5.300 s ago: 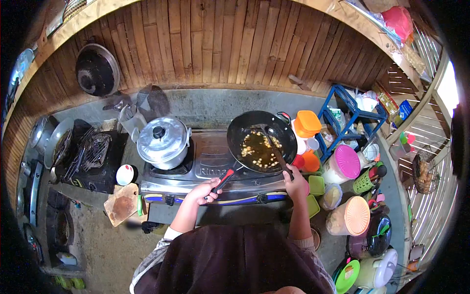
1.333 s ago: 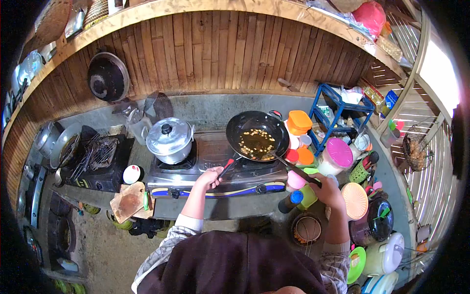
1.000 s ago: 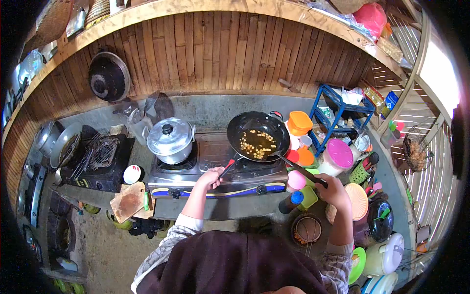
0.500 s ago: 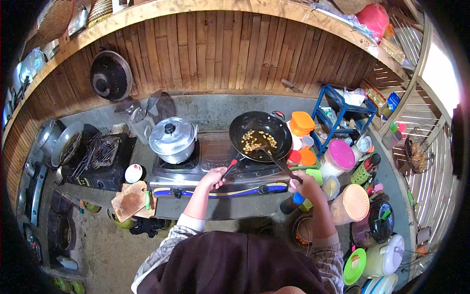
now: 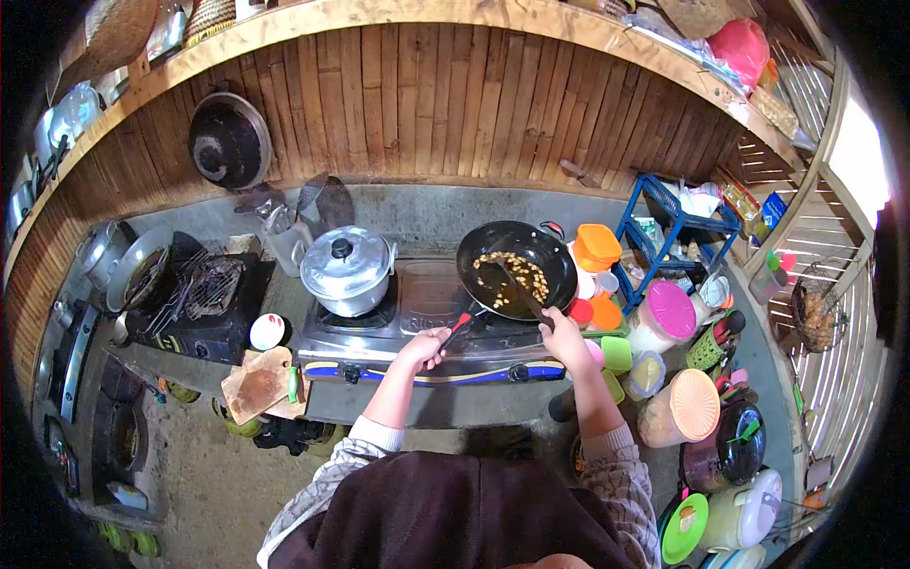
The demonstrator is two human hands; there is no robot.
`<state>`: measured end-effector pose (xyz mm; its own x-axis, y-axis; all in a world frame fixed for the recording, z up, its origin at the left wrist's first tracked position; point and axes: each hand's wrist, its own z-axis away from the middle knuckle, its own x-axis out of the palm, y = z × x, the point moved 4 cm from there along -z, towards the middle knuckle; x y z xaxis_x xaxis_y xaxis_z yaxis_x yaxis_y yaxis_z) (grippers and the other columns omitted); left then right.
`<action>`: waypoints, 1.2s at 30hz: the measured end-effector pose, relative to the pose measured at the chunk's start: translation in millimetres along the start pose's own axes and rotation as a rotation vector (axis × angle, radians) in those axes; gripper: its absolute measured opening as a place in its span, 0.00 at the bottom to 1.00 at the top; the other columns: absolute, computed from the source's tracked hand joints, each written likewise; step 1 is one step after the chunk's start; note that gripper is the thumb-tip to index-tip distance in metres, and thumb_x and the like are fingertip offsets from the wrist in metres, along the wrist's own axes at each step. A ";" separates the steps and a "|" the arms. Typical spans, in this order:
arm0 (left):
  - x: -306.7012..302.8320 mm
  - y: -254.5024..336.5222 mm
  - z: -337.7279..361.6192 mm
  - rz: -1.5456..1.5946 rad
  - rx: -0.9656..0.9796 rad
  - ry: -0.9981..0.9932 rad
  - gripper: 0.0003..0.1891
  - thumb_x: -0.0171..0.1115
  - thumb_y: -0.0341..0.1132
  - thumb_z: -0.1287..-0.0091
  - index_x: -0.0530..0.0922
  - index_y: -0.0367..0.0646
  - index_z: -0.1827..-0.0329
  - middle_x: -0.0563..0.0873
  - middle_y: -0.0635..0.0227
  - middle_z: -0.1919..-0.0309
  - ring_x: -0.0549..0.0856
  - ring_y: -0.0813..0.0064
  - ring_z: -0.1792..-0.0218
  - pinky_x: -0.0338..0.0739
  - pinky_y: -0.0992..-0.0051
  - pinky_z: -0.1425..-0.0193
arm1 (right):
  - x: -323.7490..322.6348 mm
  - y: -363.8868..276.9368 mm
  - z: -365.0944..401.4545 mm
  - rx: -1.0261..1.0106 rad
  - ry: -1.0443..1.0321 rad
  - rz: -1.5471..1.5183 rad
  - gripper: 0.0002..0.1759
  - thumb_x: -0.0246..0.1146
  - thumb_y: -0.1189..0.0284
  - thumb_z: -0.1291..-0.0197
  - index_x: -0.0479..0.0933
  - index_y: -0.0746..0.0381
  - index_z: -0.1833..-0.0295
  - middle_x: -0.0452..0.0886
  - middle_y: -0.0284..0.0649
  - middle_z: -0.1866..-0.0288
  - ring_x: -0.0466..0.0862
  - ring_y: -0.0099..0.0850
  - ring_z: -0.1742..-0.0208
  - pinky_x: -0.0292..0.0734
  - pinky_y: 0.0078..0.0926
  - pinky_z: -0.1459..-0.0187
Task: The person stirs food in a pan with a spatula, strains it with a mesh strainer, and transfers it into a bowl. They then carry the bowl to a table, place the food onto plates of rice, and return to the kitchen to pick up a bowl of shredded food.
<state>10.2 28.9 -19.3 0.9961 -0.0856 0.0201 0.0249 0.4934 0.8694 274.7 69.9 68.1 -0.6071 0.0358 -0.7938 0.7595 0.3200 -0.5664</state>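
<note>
A black wok (image 5: 474, 248) sits on the right burner of the gas stove (image 5: 427, 346). Small golden-brown pieces (image 5: 533, 275) that look like nuts lie in dark oil inside it. My left hand (image 5: 424, 349) is closed around the wok's black-and-red handle (image 5: 458, 327), at the near left of the pan. In my right hand (image 5: 563, 339) is a dark spatula (image 5: 526, 292), gripped by its handle and slanting down into the wok. Its blade rests among the pieces near the middle of the pan.
On the left burner stands a lidded aluminium pot (image 5: 347, 273). A cutting board (image 5: 258, 384) with a green-handled knife (image 5: 293, 384) lies left of the stove. Several plastic tubs, including a pink-lidded one (image 5: 668, 311), crowd the right side beside a blue rack (image 5: 654, 242).
My right hand and the spatula have moved left and up, and the blade has gone deeper into the wok. The pieces have spread into a curve. The view has shifted slightly.
</note>
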 end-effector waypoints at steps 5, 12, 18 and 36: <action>0.8 -0.4 0.6 0.016 0.014 -0.013 0.12 0.47 0.47 0.34 0.71 0.55 0.53 0.70 0.78 0.84 0.64 0.89 0.88 0.52 0.88 0.90 | 9.4 1.0 -14.3 0.064 0.020 0.080 0.17 0.57 0.72 0.46 0.68 0.63 0.50 0.77 0.58 0.64 0.76 0.54 0.58 0.71 0.44 0.56; -0.4 0.1 2.2 -0.025 0.018 0.017 0.12 0.47 0.47 0.34 0.72 0.56 0.53 0.70 0.78 0.84 0.65 0.88 0.88 0.53 0.87 0.89 | 12.6 28.4 -26.5 0.028 0.170 0.020 0.19 0.56 0.70 0.45 0.68 0.60 0.47 0.77 0.59 0.69 0.77 0.55 0.63 0.72 0.46 0.60; -0.6 -0.7 -0.4 -0.036 0.046 0.018 0.11 0.47 0.48 0.33 0.72 0.55 0.57 0.70 0.78 0.84 0.65 0.89 0.88 0.54 0.86 0.89 | -9.4 30.7 -10.4 0.125 0.137 0.081 0.17 0.57 0.71 0.46 0.70 0.61 0.49 0.77 0.56 0.63 0.77 0.52 0.57 0.72 0.41 0.56; 2.1 1.6 0.6 -0.032 0.044 -0.012 0.14 0.44 0.44 0.33 0.71 0.50 0.50 0.70 0.76 0.84 0.65 0.87 0.89 0.55 0.85 0.91 | -94.4 27.1 89.9 0.062 0.025 0.066 0.15 0.59 0.72 0.48 0.73 0.65 0.53 0.79 0.52 0.64 0.80 0.46 0.60 0.73 0.35 0.60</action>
<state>12.2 29.0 -17.6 0.9938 -0.1112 -0.0019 0.0522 0.4513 0.8908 373.6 -9.9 107.8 -0.5603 0.0785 -0.8246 0.8105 0.2571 -0.5263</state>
